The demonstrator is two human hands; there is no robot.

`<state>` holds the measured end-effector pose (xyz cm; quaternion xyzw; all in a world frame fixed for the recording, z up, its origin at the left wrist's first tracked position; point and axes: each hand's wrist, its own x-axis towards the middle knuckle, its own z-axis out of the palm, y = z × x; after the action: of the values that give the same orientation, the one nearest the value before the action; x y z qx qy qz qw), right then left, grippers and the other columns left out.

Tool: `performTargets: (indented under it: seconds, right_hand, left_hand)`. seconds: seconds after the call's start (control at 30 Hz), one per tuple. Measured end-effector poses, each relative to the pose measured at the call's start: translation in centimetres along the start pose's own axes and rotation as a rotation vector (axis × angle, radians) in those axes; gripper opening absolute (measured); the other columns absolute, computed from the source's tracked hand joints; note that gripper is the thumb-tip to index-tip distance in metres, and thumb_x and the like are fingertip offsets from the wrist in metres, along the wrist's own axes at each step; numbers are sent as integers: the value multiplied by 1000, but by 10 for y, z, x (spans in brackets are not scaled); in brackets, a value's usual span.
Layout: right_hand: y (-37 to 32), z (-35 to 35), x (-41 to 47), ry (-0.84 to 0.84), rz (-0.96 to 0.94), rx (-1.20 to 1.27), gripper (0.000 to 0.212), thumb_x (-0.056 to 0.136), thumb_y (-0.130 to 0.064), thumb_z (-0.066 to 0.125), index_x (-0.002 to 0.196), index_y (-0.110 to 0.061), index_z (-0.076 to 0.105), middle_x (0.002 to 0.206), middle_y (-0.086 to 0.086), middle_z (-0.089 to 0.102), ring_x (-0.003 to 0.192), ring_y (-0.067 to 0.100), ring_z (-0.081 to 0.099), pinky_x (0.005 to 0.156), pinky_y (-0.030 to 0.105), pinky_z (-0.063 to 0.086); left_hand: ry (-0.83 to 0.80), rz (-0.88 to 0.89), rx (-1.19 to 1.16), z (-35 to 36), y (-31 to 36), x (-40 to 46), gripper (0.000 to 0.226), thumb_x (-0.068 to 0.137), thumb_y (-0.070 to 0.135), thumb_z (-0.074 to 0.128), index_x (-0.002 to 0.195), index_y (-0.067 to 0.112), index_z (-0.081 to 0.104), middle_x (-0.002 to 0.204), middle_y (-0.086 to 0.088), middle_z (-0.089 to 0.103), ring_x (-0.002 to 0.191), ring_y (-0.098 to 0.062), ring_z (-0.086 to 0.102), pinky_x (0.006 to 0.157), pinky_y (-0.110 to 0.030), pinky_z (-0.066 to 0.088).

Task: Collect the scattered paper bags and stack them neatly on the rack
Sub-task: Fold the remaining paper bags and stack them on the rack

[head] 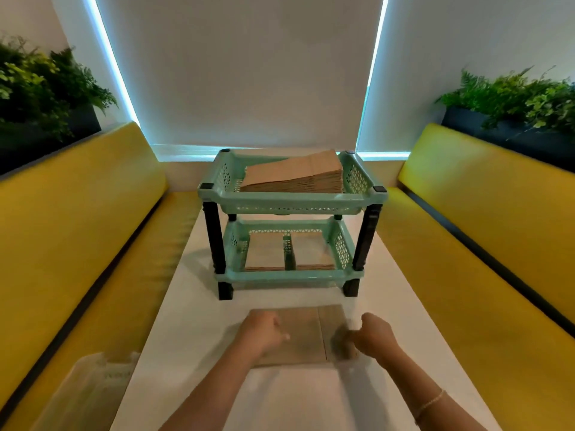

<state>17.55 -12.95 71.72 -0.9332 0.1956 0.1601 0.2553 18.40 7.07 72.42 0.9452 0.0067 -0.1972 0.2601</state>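
A flat brown paper bag [303, 334] lies on the white tabletop [389, 321] just in front of the 2-tier mint rack [292, 203]. Left hand [264, 332] and right hand [375, 335] rest on it, fingers curled; motion blur hides each grip. More bags [295, 175] are stacked on the rack's top tier.

This looks like a café or restaurant booth. Two long yellow upholstered seats [77, 213] [485, 197] face each other across a narrow white bench [404, 321] in the middle of the frame. Dark planters of ferns [46, 85] [522, 101] top both seat backs at upper left and right. A drawn roller blind [242, 66] fills the far wall, daylight glowing at its edges.
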Motion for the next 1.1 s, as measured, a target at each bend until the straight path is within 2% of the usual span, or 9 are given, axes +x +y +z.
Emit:
performTargets:
  seconds: [0.1, 0.2, 0.3, 0.47, 0.67, 0.83, 1.03, 1.1]
  right_hand:
    - [3, 19, -3, 26, 30, 111, 40, 90, -19, 58, 127, -7, 46, 125, 9, 55, 110, 21, 55, 87, 25, 45]
    - [-1, 28, -10, 57, 24, 133, 46, 87, -16, 59, 129, -5, 43, 124, 11, 55, 109, 24, 55, 86, 28, 47]
    - [-4, 35, -17, 103, 13, 137, 44, 85, -13, 57, 126, -4, 45, 117, 11, 58, 98, 22, 57, 82, 30, 50]
    - [-7, 36, -27, 173, -49, 161, 44, 84, -12, 54, 127, -6, 44, 113, 12, 60, 95, 27, 61, 81, 37, 55]
    - [-11, 36, -34, 222, -147, 142, 29, 90, -17, 52, 118, -11, 49, 101, 6, 62, 88, 23, 63, 81, 34, 55]
    - [-10, 37, -36, 241, -171, 112, 32, 91, -16, 50, 122, -12, 48, 104, 6, 63, 88, 24, 63, 83, 36, 55]
    - [-9, 40, -34, 224, -157, 113, 42, 91, -16, 51, 131, -17, 41, 108, 5, 62, 90, 23, 63, 90, 39, 52]
    - [-9, 39, -35, 205, -147, 198, 49, 89, -11, 54, 135, -17, 39, 114, 6, 61, 94, 24, 62, 90, 38, 52]
  left_hand:
    - [-41, -26, 138, 25, -12, 0, 46, 88, 30, 61, 129, 12, 52, 132, -8, 52, 119, -23, 52, 94, -27, 42]
    - [20, 2, 211, 43, -19, -1, 43, 86, 25, 61, 127, 13, 53, 132, -9, 49, 121, -24, 48, 96, -28, 41]
    - [54, 22, 195, 49, -21, -3, 52, 84, 27, 63, 132, 15, 48, 135, -8, 45, 125, -25, 43, 100, -28, 38]
    - [52, 18, 161, 51, -23, -5, 61, 82, 29, 64, 137, 14, 43, 140, -9, 39, 131, -24, 37, 104, -27, 34]
    - [49, 22, 152, 49, -24, -7, 62, 81, 29, 65, 137, 14, 43, 141, -7, 40, 131, -23, 37, 104, -27, 36]
    - [32, 19, 144, 47, -24, -7, 73, 82, 34, 65, 144, 14, 34, 147, -7, 34, 135, -22, 33, 108, -27, 32]
    - [42, 28, 155, 48, -26, -6, 68, 82, 35, 65, 140, 14, 39, 143, -6, 39, 132, -22, 36, 104, -26, 34]
    - [51, 34, 156, 49, -26, -5, 68, 82, 35, 65, 141, 14, 39, 143, -6, 39, 132, -22, 36, 104, -26, 34]
